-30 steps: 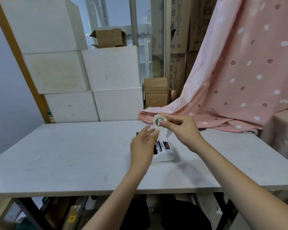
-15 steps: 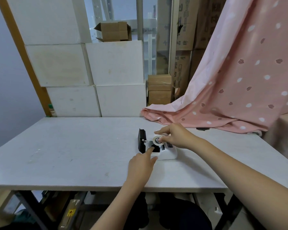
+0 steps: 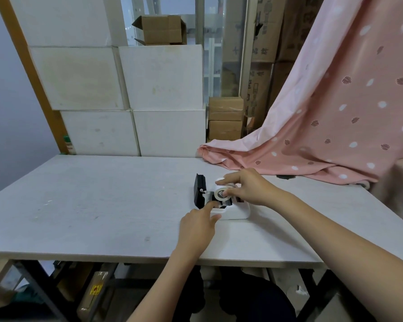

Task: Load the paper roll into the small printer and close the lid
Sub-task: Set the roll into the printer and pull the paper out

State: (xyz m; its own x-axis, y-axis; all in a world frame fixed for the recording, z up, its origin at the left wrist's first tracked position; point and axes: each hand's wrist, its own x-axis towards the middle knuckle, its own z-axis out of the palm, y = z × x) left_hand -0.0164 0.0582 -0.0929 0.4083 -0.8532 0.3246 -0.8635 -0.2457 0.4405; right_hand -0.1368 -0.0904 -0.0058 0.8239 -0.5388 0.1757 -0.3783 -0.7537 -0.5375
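On the table point(image 3: 102, 205), paper roll point(image 3: 221, 193) in right hand point(image 3: 249, 188)

printer point(image 3: 236, 211): on counter point(image 3: 91, 205), lid point(image 3: 199, 190) open, upright at its left end | paper roll point(image 3: 220, 194): pinched in right hand point(image 3: 248, 188) grip over open bay | left hand point(image 3: 199, 225): forefinger extended, touching printer's front-left edge | pink cloth point(image 3: 323, 135): behind printer

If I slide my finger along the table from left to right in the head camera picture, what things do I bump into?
Bare table → black printer lid standing open → paper roll → right hand → pink spotted cloth.
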